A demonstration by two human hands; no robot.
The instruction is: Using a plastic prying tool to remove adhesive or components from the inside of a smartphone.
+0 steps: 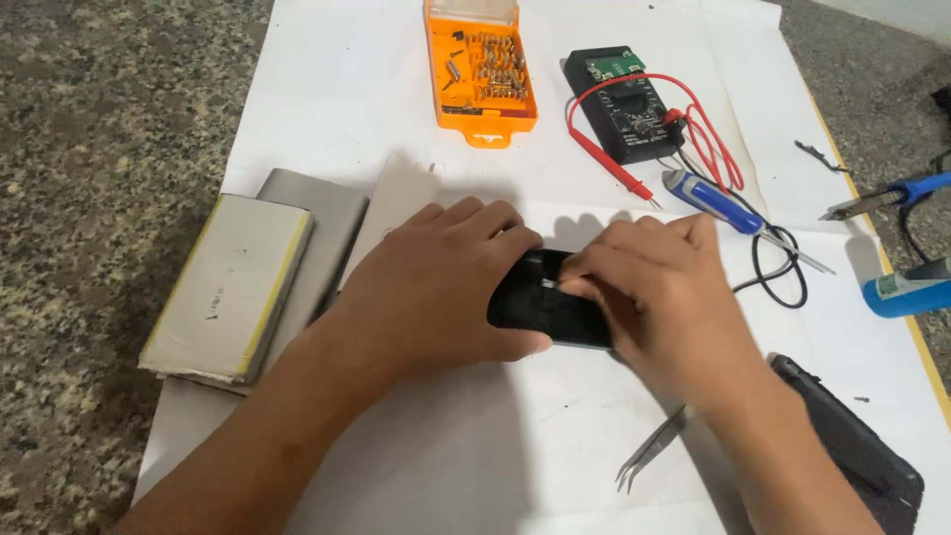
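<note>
Black device [540,307] flat on white sheet [347,89], left hand [436,282] clasped over its left end, right hand [659,292] pinching its top edge, tweezers [649,451] near, orange bit case [480,64] and multimeter [624,99] beyond.

Speckled, rough granite countertop [89,119]; matt white paper sheet [337,89] over it. Glossy black plastic device [540,307]. Orange plastic bit case [480,69]. Metal tweezers [649,451], shiny.
</note>
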